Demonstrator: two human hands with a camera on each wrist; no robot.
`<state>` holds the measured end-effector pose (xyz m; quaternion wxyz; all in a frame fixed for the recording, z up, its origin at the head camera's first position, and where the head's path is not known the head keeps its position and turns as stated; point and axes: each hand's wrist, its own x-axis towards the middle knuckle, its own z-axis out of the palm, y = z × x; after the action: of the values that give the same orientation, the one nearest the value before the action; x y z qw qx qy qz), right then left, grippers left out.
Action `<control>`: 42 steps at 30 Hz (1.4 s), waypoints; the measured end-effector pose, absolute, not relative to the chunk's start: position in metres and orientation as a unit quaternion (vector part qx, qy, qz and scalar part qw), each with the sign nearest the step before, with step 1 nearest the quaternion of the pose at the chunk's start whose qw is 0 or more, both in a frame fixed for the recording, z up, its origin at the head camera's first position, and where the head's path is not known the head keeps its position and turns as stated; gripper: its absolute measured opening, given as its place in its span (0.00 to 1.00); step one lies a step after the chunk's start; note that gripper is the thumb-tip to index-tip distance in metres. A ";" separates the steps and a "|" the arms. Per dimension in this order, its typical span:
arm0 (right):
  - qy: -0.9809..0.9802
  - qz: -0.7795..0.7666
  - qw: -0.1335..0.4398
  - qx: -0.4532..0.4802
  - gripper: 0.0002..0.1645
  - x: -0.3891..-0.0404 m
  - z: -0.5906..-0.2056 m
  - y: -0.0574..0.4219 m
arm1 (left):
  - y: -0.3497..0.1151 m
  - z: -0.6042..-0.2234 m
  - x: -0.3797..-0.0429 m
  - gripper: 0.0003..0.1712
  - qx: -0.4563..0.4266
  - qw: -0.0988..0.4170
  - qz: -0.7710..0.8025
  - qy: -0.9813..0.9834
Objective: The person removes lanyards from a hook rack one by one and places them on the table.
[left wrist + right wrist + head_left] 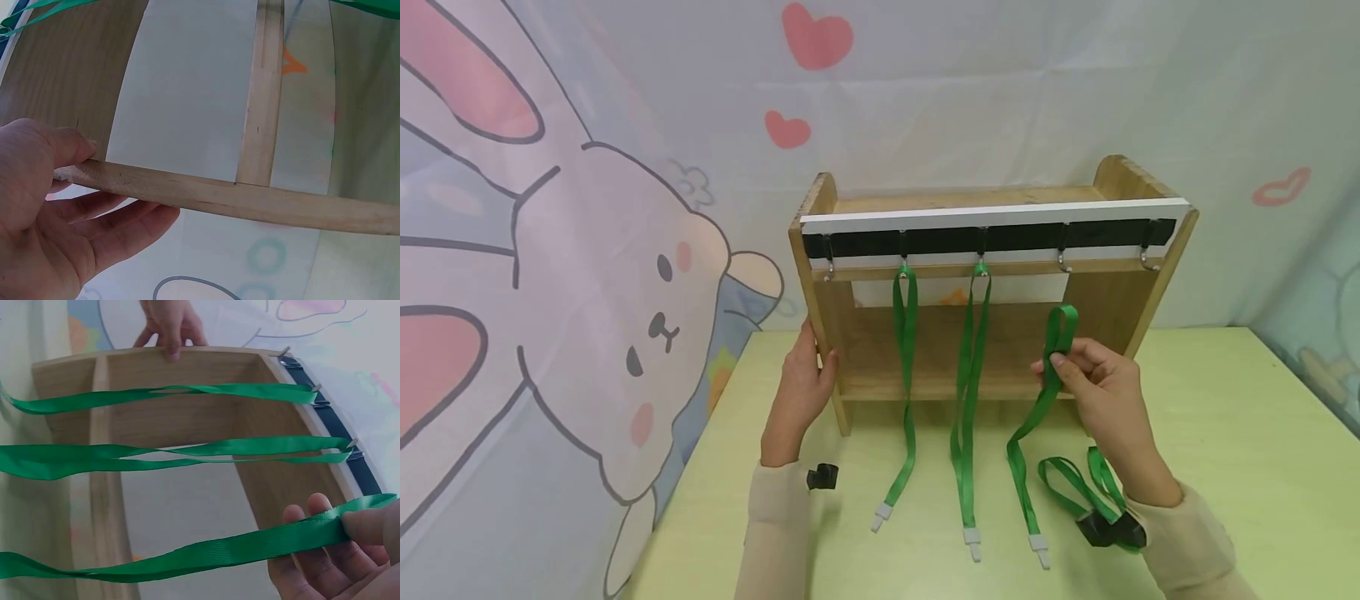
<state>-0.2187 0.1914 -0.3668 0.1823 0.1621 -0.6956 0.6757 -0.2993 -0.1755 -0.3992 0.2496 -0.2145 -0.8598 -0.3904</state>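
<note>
Lanyard (pixel 1034 416) sits in the right hand (pixel 1101 383), pinched between thumb and fingers just under its top loop, in front of the shelf (pixel 940 346). Above the loop I see a small open gap up to the fourth hook (pixel 1063 260), counting from the left; loop and hook are apart. On the left I have a free lane before the middle lanyard (pixel 970 417); on the right, the hand takes up most of the room out to the shelf's side edge. The lower end drops past the bottom board, and I cannot tell whether its clip (pixel 1039 550) touches the table (pixel 1217 417). The ribbon is flat, bright green and slightly shiny, bent sideways below the fingers, with a pale clip at its end.

Further out, the middle lanyard and the left lanyard (pixel 909 433) hang from the third and second hooks, along a black band (pixel 943 242) on a white strip. The left hand (pixel 797 396) grips the shelf's left side, thumb and fingers on opposite faces of the panel. A loose lanyard (pixel 1084 485) lies under the right wrist. I see open table right of the shelf; behind stands a printed backdrop (pixel 1000 100) with hearts and a rabbit.
</note>
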 end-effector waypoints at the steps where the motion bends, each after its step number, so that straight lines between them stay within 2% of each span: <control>1: -0.696 0.676 0.181 0.160 0.07 -0.219 -0.368 0.192 | -0.176 -0.399 -0.300 0.36 -0.214 0.248 -0.392 -0.860; 21: -0.654 0.725 0.164 0.141 0.07 -0.211 -0.384 0.199 | -0.176 -0.401 -0.302 0.35 -0.203 0.234 -0.405 -0.860; 33: -0.677 0.721 0.094 0.113 0.08 -0.207 -0.402 0.203 | -0.178 -0.403 -0.301 0.37 -0.199 0.230 -0.405 -0.862; 42: -0.699 0.704 0.069 0.105 0.07 -0.204 -0.420 0.207 | -0.176 -0.402 -0.300 0.37 -0.203 0.247 -0.392 -0.863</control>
<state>-0.2042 0.2066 -0.4200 0.0686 0.1048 -0.6993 0.7038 -0.3004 -0.1760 -0.4015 0.2470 -0.2025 -0.8627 -0.3922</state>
